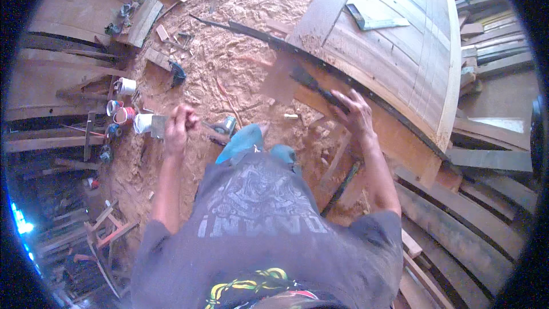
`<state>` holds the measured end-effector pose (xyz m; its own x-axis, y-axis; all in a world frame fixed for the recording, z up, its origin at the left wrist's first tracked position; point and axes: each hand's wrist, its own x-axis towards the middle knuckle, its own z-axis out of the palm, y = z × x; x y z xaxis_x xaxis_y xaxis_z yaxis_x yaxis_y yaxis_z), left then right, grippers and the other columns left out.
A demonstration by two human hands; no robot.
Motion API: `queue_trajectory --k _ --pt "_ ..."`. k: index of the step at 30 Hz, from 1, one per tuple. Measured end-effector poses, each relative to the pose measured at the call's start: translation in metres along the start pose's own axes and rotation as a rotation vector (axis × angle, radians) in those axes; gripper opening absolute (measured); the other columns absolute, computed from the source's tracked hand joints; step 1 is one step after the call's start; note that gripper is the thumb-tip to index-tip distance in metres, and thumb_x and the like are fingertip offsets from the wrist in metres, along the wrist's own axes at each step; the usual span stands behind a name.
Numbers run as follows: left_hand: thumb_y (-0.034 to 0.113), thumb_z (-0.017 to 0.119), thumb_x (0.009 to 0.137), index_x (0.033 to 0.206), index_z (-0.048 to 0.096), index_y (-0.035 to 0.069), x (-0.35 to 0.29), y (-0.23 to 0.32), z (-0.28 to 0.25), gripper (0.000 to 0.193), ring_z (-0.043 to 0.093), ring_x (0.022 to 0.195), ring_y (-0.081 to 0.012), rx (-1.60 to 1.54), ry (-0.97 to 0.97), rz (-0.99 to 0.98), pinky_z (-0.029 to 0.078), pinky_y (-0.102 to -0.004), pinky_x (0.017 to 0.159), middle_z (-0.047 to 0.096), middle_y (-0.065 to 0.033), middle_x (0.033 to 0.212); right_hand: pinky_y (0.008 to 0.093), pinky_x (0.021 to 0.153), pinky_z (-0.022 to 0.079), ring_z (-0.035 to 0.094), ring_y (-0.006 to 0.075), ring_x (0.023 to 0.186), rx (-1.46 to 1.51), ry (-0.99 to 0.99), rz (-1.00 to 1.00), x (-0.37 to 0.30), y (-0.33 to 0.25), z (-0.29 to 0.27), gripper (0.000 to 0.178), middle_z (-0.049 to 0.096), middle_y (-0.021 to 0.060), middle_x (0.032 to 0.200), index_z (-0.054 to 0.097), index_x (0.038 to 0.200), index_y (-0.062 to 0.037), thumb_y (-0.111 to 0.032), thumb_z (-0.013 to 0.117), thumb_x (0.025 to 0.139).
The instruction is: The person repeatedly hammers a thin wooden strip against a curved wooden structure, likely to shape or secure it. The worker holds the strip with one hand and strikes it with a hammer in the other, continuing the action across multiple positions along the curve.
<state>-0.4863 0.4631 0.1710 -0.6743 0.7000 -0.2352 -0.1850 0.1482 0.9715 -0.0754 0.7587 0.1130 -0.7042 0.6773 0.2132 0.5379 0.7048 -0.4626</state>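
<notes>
My right hand (355, 113) grips the dark handle of a putty knife (309, 82). Its broad blade is smeared by motion and lies beside the dark edge of a panelled wooden door (394, 51). My left hand (182, 122) is closed in front of my left side, round a second scraper with a flat greyish blade (158, 126) that sticks out to the left. Most of that tool's handle is hidden by my fingers. A dark-and-pale angled tool, like a try square (374, 22), rests on top of the door.
Several small paint tubs (124, 86) stand on the ground at the left. Wood shavings (246, 11) cover the floor, with offcuts scattered among them. Stacked planks (457, 223) line the right side. A blue-grey power tool (224, 129) lies by my legs.
</notes>
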Motion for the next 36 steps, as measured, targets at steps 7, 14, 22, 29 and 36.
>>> queue_trajectory --k 7,14,22,29,36 --pt "0.044 0.055 0.106 0.106 0.057 0.012 -0.014 0.012 -0.019 0.032 0.061 0.063 -0.0144 -0.326 0.353 -0.03 0.05 -0.0306 0.05 0.056 0.0006 0.071 0.0371 0.068 0.052 0.063 0.02 0.074 0.489 0.014 0.256 -0.029 -0.064 0.027 0.025 0.066 0.0082 0.081 0.069 0.098 -0.0031 -0.022 0.076 0.084" --pt "0.042 0.057 0.105 0.1 0.06 0.014 0.007 -0.009 0.071 0.029 0.061 0.067 -0.0148 -0.248 -0.103 -0.13 0.052 -0.0328 0.057 0.056 0.0011 0.071 0.0349 0.082 0.053 0.065 0.0156 0.089 0.545 -0.189 0.428 -0.033 -0.158 0.031 0.038 0.07 0.0091 0.096 0.066 0.112 -0.0042 -0.031 0.08 0.088" --pt "0.032 0.049 0.11 0.116 0.06 0.001 -0.022 0.033 0.163 0.033 0.072 0.084 -0.0218 0.039 -0.602 0.01 0.058 -0.0351 0.074 0.069 -0.0076 0.092 0.0323 0.073 0.052 0.065 0.0147 0.077 0.871 0.112 0.723 -0.129 -0.203 0.04 0.027 0.07 0.0055 0.086 0.063 0.102 -0.0044 -0.018 0.081 0.088" --pt "0.037 0.061 0.103 0.118 0.067 0.001 -0.045 0.024 0.165 0.039 0.071 0.088 -0.0222 0.754 -0.948 0.204 0.055 -0.0339 0.077 0.073 -0.0113 0.103 0.0318 0.067 0.053 0.065 0.0139 0.072 0.658 0.342 0.935 -0.189 -0.212 -0.011 0.031 0.07 0.0055 0.084 0.06 0.102 -0.0054 -0.018 0.083 0.086" --pt "0.035 0.066 0.097 0.115 0.066 0.009 -0.113 0.021 0.18 0.032 0.065 0.101 -0.0344 1.131 -1.239 0.981 0.048 -0.0484 0.09 0.068 -0.0146 0.102 0.0372 0.07 0.052 0.064 0.0199 0.073 0.524 0.379 0.909 -0.235 -0.23 -0.018 0.042 0.066 0.0108 0.081 0.062 0.107 -0.0038 -0.025 0.087 0.081"
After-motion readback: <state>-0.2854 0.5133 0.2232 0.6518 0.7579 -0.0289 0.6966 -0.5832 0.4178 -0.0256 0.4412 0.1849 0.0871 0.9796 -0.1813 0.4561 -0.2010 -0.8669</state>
